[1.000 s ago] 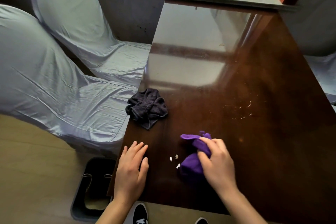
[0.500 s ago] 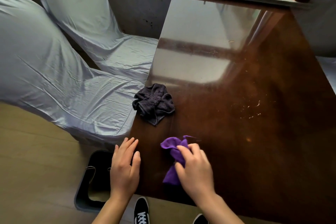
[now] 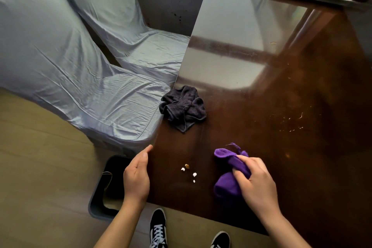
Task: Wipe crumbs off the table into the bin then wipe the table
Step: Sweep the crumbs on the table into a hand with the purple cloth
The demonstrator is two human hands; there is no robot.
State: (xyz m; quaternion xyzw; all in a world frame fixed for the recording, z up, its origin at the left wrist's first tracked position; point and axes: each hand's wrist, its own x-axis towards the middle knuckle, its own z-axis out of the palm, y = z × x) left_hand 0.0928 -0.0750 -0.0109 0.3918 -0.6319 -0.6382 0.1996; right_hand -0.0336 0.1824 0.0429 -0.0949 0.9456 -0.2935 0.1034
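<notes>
The crumbs — a few white bits and one tan — lie near the table's front left corner, between the hands. The right hand grips a bunched purple cloth pressed to the tabletop. The left hand is open, cupped at the left edge above the dark bin. A dark cloth sits crumpled farther along that edge — glossy brown wood beside covered chairs.

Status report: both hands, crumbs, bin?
Right hand grips purple cloth. Left hand open at table edge, above bin. Crumbs between hands. Nothing blocking.
</notes>
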